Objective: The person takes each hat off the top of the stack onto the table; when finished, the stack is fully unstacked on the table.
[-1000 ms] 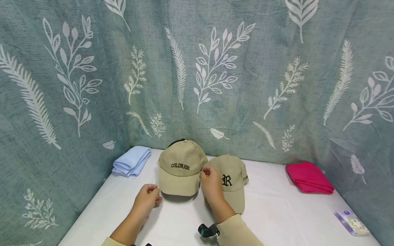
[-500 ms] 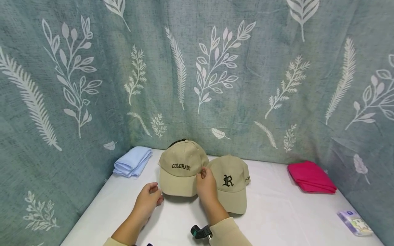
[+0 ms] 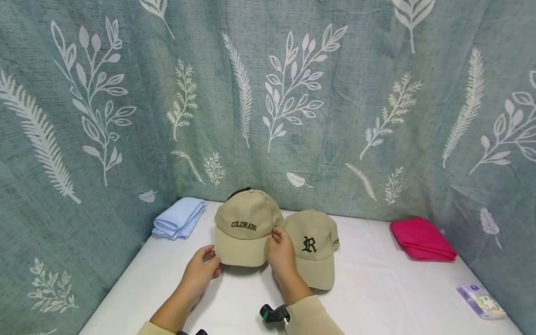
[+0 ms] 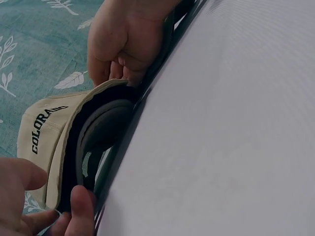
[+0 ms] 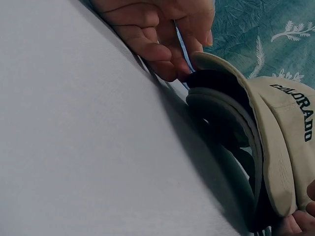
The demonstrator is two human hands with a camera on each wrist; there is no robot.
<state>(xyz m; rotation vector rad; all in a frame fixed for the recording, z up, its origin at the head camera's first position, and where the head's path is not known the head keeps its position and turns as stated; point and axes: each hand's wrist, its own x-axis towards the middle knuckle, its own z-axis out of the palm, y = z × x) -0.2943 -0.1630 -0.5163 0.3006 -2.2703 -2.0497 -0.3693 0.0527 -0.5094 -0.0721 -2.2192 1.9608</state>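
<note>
A beige baseball cap lettered COLORADO stands on the white table, brim toward me. My right hand holds the right edge of its brim, and the thumb and fingers straddle that edge in the right wrist view. At the opposite brim corner is my left hand, its thumb by the upper side and fingertips by the underside, loosely spread around the edge. Beneath this brim a darker, grey-edged brim shows. A second beige cap with a black R sits just right of the right hand.
A folded light blue cloth lies at the back left of the table. At the right are a folded red cloth and a small purple-and-white packet. A leaf-patterned curtain stands behind.
My right hand has moved left, off the front of the R cap, to the COLORADO cap's brim. The left hand stays by the left corner; the COLORADO cap has shifted slightly left.
</note>
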